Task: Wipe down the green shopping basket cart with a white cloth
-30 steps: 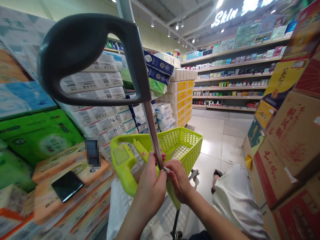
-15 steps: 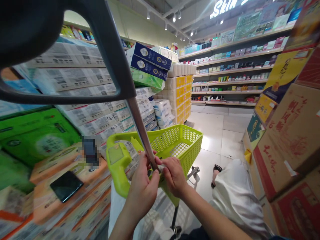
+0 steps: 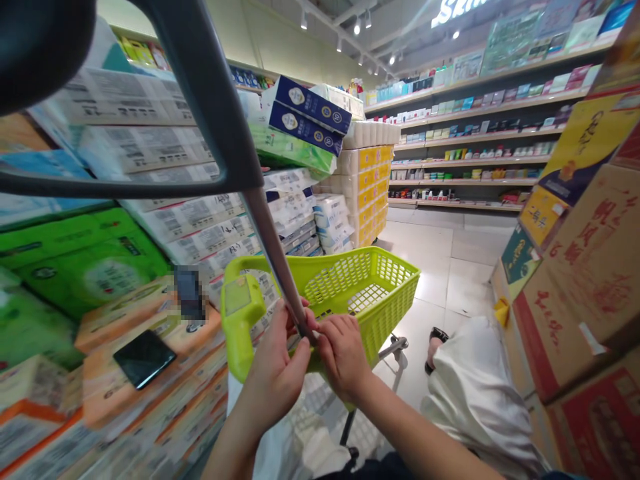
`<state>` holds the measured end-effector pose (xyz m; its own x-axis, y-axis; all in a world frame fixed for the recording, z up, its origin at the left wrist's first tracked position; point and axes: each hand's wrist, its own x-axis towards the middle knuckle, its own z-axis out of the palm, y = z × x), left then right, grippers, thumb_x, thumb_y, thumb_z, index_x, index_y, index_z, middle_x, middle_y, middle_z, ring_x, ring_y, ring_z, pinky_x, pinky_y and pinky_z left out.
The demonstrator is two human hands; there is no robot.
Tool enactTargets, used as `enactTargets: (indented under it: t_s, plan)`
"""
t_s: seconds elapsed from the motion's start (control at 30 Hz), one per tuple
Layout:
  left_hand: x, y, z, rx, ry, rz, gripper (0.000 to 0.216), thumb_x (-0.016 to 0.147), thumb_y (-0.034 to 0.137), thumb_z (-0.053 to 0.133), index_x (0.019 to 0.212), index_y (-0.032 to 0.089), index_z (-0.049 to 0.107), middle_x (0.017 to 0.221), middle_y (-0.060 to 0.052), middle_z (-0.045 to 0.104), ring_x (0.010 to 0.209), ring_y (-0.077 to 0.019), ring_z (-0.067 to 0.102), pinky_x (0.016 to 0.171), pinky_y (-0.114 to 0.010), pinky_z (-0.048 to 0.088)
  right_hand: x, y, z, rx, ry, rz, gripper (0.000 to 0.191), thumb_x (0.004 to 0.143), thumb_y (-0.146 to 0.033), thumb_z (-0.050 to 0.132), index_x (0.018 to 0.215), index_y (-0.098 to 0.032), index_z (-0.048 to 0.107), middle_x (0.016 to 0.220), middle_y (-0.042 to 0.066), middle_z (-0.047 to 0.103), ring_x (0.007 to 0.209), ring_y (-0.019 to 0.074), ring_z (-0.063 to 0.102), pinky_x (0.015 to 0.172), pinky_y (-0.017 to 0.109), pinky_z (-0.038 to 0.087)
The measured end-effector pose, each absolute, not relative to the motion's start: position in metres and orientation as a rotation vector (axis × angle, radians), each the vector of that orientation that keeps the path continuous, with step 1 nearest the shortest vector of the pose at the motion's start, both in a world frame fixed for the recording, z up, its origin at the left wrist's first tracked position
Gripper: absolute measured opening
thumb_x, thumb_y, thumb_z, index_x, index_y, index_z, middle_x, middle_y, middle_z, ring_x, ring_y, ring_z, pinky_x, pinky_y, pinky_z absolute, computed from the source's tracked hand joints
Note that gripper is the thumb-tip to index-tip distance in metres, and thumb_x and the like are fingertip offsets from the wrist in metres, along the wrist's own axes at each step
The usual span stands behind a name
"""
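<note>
A metal pole with a dark grey loop-shaped handle slants across the view, its handle close to the camera and partly out of frame. My left hand is closed round the pole's lower end, thumb towards me. Against the same end press the bent fingers of my right hand, right beside the left. Whatever small part lies between the fingertips is hidden. Just behind both hands stands a lime-green shopping cart with a slotted basket, its handle end to the left.
Stacked tissue packs fill the left side, with a black phone lying on an orange pack. Cardboard boxes line the right. Pale floor tiles lead to product shelves. White cloth covers my leg.
The pole and its handle have shifted left in view, while the cart and surroundings appear slightly further right. Both hands keep hold of the pole's lower end.
</note>
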<state>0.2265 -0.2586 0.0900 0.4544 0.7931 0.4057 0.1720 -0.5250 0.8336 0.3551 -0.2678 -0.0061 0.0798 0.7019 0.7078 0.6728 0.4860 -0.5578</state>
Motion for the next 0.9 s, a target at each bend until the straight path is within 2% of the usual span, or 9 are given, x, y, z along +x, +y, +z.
enactTargets:
  t_s: [0.2,0.27,0.4,0.47,0.53,0.67,0.8,0.9]
  plan:
    - [0.222,-0.252,0.094,1.918,0.809,1.068,0.027,0.082,0.018,0.048,0.109,0.021,0.045,0.086,0.0,0.056,0.082,-0.0143,0.059,0.084,-0.032,0.049,0.36,-0.268,-0.006,-1.207,-1.688,0.028,0.029,0.096,-0.03,0.032,0.101,-0.021,0.059,0.098,0.006,0.062,0.094,0.0205,0.052,0.088,0.038,0.034]
    - [0.222,-0.249,0.093,1.931,0.817,1.082,0.026,0.081,0.018,0.049,0.107,0.021,0.045,0.085,0.0,0.057,0.081,-0.0143,0.06,0.083,-0.031,0.05,0.36,-0.269,-0.006,-1.193,-1.663,0.041,0.028,0.095,-0.028,0.032,0.108,-0.02,0.056,0.101,0.007,0.061,0.096,0.0211,0.052,0.089,0.039,0.035]
    - [0.221,-0.246,0.088,2.101,0.911,1.109,0.022,0.082,0.021,0.05,0.104,0.021,0.047,0.094,-0.002,0.061,0.094,-0.0169,0.062,0.089,-0.034,0.05,0.354,-0.271,-0.006,-1.148,-1.563,0.076,0.034,0.089,-0.023,0.036,0.121,-0.017,0.043,0.112,0.01,0.057,0.101,0.0218,0.053,0.09,0.04,0.041]
    - [0.22,-0.246,0.084,2.209,1.026,1.099,0.032,0.081,0.023,0.054,0.112,0.022,0.045,0.1,-0.003,0.063,0.098,-0.0185,0.063,0.091,-0.037,0.05,0.353,-0.271,-0.006,-1.153,-1.52,0.108,0.037,0.086,-0.023,0.042,0.123,-0.017,0.039,0.113,0.011,0.055,0.102,0.0218,0.054,0.088,0.039,0.045]
    - [0.22,-0.246,0.08,2.283,1.165,1.057,0.048,0.078,0.026,0.059,0.122,0.023,0.039,0.102,-0.004,0.066,0.094,-0.0202,0.066,0.085,-0.038,0.052,0.354,-0.272,-0.007,-1.168,-1.49,0.144,0.042,0.085,-0.025,0.047,0.125,-0.017,0.037,0.109,0.01,0.056,0.099,0.0215,0.055,0.087,0.038,0.047]
    - [0.221,-0.244,0.076,2.321,1.327,1.002,0.068,0.073,0.024,0.064,0.131,0.023,0.028,0.089,0.0,0.069,0.082,-0.0214,0.069,0.078,-0.04,0.054,0.358,-0.275,-0.009,-1.198,-1.466,0.178,0.049,0.087,-0.031,0.052,0.131,-0.019,0.033,0.108,0.009,0.058,0.098,0.0214,0.058,0.089,0.039,0.048]
    - [0.221,-0.241,0.074,2.308,1.312,1.008,0.071,0.072,0.021,0.065,0.132,0.021,0.027,0.084,0.002,0.069,0.076,-0.0188,0.07,0.08,-0.038,0.054,0.361,-0.282,-0.006,-1.194,-1.517,0.078,0.048,0.087,-0.03,0.053,0.131,-0.02,0.037,0.121,0.012,0.054,0.116,0.025,0.051,0.1,0.045,0.043]
    - [0.22,-0.24,0.075,2.285,1.336,0.995,0.073,0.072,0.019,0.064,0.134,0.021,0.025,0.081,0.003,0.069,0.073,-0.0184,0.069,0.078,-0.037,0.054,0.362,-0.29,0.002,-1.195,-1.518,-0.05,0.051,0.084,-0.031,0.057,0.13,-0.019,0.041,0.138,0.014,0.043,0.137,0.0314,0.031,0.11,0.054,0.03]
